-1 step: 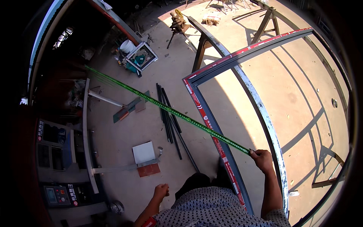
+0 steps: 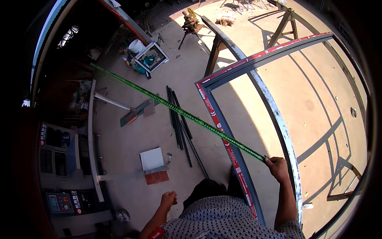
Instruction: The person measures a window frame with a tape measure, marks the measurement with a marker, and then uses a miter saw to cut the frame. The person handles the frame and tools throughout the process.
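Note:
In my right hand [image 2: 278,168] I pinch the near end of a long green tape measure blade [image 2: 199,120]. The blade stretches up to the far left, over the floor, and its far end fades into the dark area. It crosses above one side of a large dark grey metal frame [image 2: 227,127] with red protective tape along its edges. My right hand is over the frame's opening, beside a pale blue-white beam [image 2: 278,119]. Low in front of my body, my left hand [image 2: 168,199] is closed into a fist, with nothing visible in it.
Dark metal bars [image 2: 179,123] lie on the floor ahead. To their left are a white sheet [image 2: 151,159] and a red-brown plate [image 2: 156,178]. A machine with a control panel [image 2: 59,203] stands at the left. A trestle [image 2: 215,51], a white bucket [image 2: 136,46] and a small frame [image 2: 163,59] are farther off.
The whole view has shifted very slightly. Both hands keep their hold and posture, and the green blade stays stretched across the frame.

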Available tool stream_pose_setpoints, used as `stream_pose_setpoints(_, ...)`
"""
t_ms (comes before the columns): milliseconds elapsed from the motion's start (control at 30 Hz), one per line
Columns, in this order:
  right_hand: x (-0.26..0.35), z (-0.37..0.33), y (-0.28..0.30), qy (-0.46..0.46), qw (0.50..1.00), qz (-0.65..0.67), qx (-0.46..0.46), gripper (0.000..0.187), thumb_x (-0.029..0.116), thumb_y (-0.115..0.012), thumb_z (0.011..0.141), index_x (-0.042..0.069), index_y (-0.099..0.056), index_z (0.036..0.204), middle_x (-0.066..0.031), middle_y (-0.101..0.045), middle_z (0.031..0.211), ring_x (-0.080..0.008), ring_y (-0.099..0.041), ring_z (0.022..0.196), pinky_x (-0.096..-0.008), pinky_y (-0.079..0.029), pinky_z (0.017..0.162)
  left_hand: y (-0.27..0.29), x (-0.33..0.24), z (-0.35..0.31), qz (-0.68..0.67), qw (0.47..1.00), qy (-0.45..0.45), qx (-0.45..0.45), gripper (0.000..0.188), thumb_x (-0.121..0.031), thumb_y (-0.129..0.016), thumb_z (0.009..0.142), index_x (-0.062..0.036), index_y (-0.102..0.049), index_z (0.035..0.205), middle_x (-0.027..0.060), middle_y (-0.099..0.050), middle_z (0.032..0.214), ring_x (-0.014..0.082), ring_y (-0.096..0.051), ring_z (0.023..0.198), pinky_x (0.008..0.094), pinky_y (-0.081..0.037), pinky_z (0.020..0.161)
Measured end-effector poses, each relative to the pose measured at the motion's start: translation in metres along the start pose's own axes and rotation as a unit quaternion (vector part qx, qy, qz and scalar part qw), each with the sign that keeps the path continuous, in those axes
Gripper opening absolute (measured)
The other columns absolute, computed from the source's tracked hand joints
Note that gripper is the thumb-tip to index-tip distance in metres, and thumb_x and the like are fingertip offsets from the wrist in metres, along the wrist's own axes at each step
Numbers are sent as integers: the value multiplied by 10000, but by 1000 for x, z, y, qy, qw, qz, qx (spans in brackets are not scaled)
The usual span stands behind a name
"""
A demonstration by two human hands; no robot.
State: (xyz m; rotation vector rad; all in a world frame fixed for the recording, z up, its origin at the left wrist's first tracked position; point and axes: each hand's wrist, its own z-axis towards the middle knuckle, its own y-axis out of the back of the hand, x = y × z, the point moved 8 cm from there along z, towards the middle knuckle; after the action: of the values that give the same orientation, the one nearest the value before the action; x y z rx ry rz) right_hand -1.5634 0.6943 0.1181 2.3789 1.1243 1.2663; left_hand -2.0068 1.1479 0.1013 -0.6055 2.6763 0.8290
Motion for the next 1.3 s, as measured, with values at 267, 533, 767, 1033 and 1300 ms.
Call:
stream_pose_setpoints(267, 51, 69, 28, 3, 996, 22, -89, 411, 348, -741, 945, -35, -751, 794, -49, -596, 575, -118, -521, 517, -345, -409, 492, -1, -109, 76, -43, 998, -30, 47, 310, -314, -617, 1018, -15, -621, 936, 41, -582, 749, 158, -586, 593, 359, -548, 598)
stream_pose_setpoints(533, 108, 130, 28, -79, 983, 86, -142, 444, 373, -675, 1001, 6, -676, 752, 25, -478, 512, -82, -408, 379, -286, -305, 372, 29, -212, 219, -109, 987, -33, 111, 274, -257, -612, 1008, -18, -602, 873, 31, -557, 719, 142, -532, 554, 322, -476, 519)
stream_pose_setpoints(767, 210, 167, 29, -131, 965, 157, -166, 462, 394, -659, 1012, 9, -665, 758, 25, -471, 511, -84, -404, 372, -284, -298, 363, 70, -377, 291, -61, 989, -94, 98, 259, -272, -599, 1033, -39, -593, 919, 24, -556, 730, 133, -531, 555, 333, -511, 554)
stream_pose_setpoints(1033, 294, 265, 34, -148, 954, 153, -211, 445, 370, -667, 1006, -4, -667, 766, 23, -480, 516, -75, -394, 365, -283, -284, 349, 62, -551, 357, 26, 980, -148, 130, 266, -295, -601, 1034, -46, -621, 944, 12, -578, 758, 137, -594, 643, 332, -571, 618)
stream_pose_setpoints(1300, 397, 378, 43, -133, 957, 149, -210, 458, 378, -666, 1009, 30, -651, 712, 40, -465, 543, -64, -391, 405, -282, -281, 380, 121, -665, 412, 62, 993, -79, 64, 263, -287, -615, 1018, -31, -646, 965, 20, -589, 752, 131, -583, 605, 314, -556, 593)
